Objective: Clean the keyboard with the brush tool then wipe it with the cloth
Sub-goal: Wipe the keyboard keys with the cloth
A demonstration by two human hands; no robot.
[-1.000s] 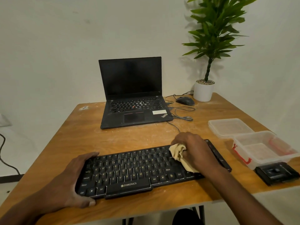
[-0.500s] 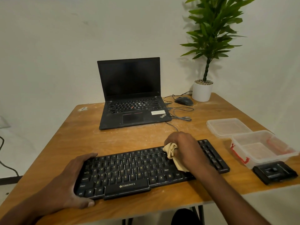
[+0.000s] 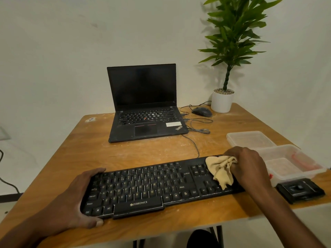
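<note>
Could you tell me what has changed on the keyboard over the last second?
The right hand, gripping the cloth, slid rightward along the keyboard, from the main keys to the number pad end. The left hand still holds the keyboard's left end.

A black Zebronics keyboard lies flat along the wooden table's near edge, with a crumpled beige cloth bunched on its right-hand keys
</note>
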